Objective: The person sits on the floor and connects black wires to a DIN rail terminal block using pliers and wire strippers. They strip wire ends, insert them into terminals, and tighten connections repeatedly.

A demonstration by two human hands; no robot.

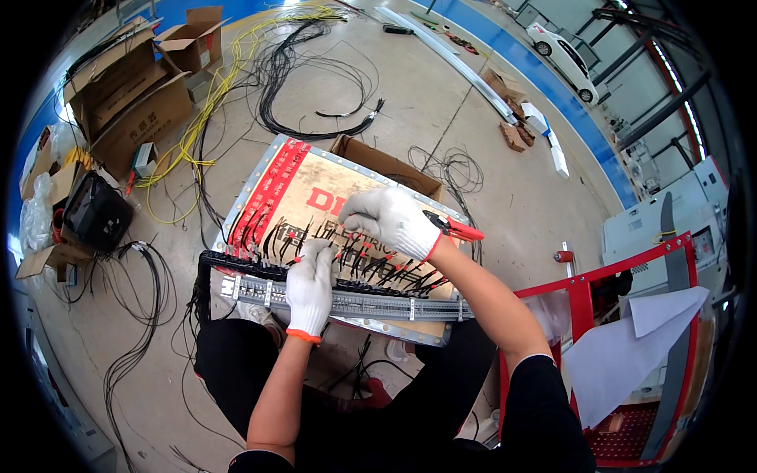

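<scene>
Across my lap lies a board covered with printed cardboard. A long grey terminal strip runs along its near side, and behind it stands a row of short black wires, several with red ends. My left hand, in a white glove, is closed among these wires, with its fingertips on one of them. My right hand, gloved too, hovers over the cardboard just beyond the row. Its fingers are curled in a pinch, and what they hold is too small to make out. Red-handled pliers lie beside my right wrist.
Open cardboard boxes and a black case stand at the left. Yellow cable and coiled black cable spread over the floor ahead. A red metal frame draped with white sheet is close on my right.
</scene>
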